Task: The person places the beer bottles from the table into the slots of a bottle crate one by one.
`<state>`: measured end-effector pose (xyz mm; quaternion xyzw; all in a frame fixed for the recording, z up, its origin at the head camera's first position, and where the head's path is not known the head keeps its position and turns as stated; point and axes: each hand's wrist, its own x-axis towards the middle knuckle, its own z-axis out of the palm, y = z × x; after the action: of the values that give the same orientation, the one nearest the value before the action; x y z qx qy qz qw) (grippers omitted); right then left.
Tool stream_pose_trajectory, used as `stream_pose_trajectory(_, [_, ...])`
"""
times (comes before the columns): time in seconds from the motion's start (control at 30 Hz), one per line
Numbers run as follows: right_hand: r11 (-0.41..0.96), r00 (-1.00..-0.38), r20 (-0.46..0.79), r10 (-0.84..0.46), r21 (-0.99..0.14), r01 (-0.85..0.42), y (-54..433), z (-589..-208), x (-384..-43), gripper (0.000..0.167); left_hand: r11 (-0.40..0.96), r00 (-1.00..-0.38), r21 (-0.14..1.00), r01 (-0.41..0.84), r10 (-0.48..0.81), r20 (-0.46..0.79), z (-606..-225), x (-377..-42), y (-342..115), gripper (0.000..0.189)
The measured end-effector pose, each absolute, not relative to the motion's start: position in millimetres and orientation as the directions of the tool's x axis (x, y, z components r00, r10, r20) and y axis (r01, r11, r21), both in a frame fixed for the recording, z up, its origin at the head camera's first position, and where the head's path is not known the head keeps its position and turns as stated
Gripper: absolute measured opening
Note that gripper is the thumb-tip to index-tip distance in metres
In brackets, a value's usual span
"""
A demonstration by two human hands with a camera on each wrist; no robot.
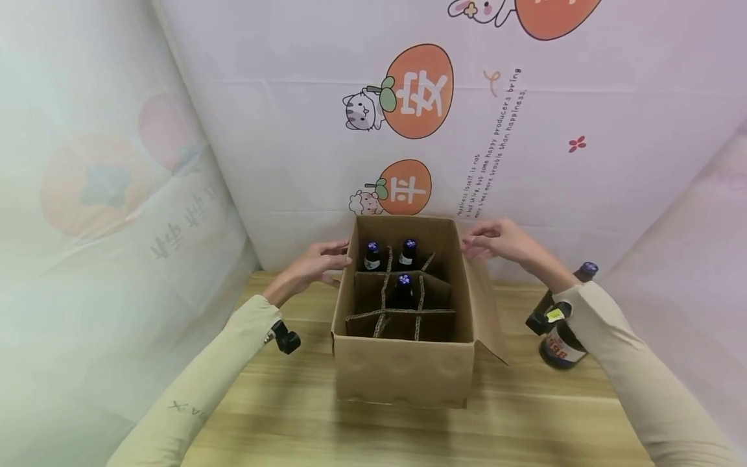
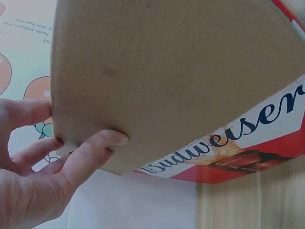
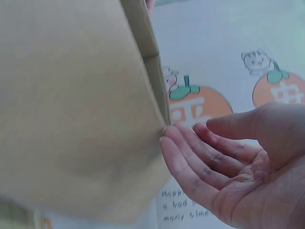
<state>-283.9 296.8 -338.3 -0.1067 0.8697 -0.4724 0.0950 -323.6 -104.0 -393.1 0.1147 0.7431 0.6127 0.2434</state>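
A cardboard box (image 1: 403,370) stands upright with its top open, and a cardboard divider (image 1: 403,312) splits its inside into several compartments. Three dark beer bottles with blue caps are in it: one far left (image 1: 372,256), one far middle (image 1: 407,254), one in the centre (image 1: 404,292). At the far left corner my left hand (image 1: 318,263) touches the left flap (image 2: 181,62), thumb on its face, other fingertips by its edge. My right hand (image 1: 496,240) is at the far right corner, palm turned up, fingertips against the edge of the right flap (image 3: 81,114).
Another dark beer bottle (image 1: 561,347) stands on the wooden table (image 1: 280,402) right of the box, partly hidden by my right wrist and its camera. A printed cloth wall (image 1: 303,149) is close behind the box. Cloth also hangs at both sides.
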Motion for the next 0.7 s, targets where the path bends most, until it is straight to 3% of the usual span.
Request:
stream_pose_trajectory(0.33, [0.487,-0.986,-0.043,-0.161,-0.872,-0.042,335,-356,-287,0.040,0.197,-0.855,0.972,-0.125,0.475,-0.207,-401,-323,-106,0.070])
stream_pose_trajectory(0.53, [0.577,-0.997,-0.079,-0.011,-0.815,0.058,359,-358,-286,0.042,0.203,-0.853,0.973,-0.112,0.482,-0.199,-400,-322,-107,0.071])
stream_pose_trajectory(0.7, [0.677,-0.996,-0.075,0.041,-0.731,0.083,381,-361,-279,0.045,0.190,-0.847,0.975,-0.119,0.493,-0.200,-400,-323,-108,0.071])
